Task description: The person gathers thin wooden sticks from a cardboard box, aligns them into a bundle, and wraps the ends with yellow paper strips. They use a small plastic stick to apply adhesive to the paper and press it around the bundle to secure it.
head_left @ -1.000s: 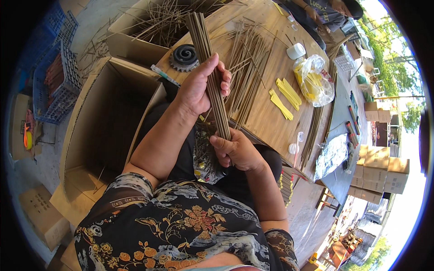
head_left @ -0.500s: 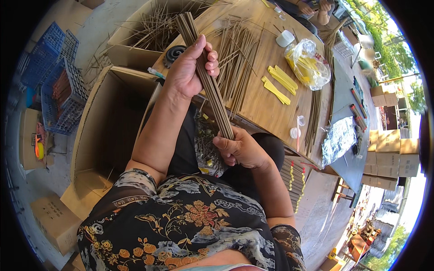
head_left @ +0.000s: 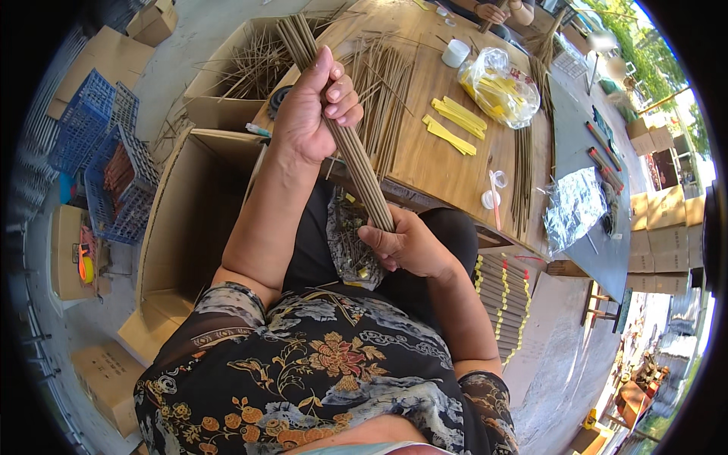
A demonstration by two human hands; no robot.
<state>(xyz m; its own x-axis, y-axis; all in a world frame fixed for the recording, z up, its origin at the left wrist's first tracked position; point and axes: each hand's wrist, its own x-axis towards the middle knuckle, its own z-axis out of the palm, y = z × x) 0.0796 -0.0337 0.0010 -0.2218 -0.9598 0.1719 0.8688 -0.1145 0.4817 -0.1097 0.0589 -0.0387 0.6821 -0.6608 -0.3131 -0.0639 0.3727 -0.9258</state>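
A bundle of thin brown incense sticks [head_left: 358, 165] slants across in front of me, held in both hands. My left hand [head_left: 309, 114] is wrapped round its upper part, thumb on top and fingers curled over the far side. At the lower end, my right hand [head_left: 413, 244] grips the sticks between thumb and fingers, close to their ends. Behind the bundle, more loose incense sticks [head_left: 388, 106] lie on the wooden table [head_left: 425, 171]. To their right are yellow paper strips [head_left: 459, 117] in two small stacks, beside a clear plastic bag [head_left: 500, 85] with more yellow strips.
Cardboard boxes [head_left: 186, 205] stand open at my left, the farther one holding tangled sticks [head_left: 250, 64]. Blue crates [head_left: 125, 182] sit beyond. On the table are a white jar [head_left: 455, 52] and crumpled silver wrapping [head_left: 574, 206]. Another person's hands [head_left: 504, 10] show at the top.
The view has shifted slightly, so the table and crates sit differently in it. Both hands keep hold of the bundle, its upper end leaning a little more to the left.
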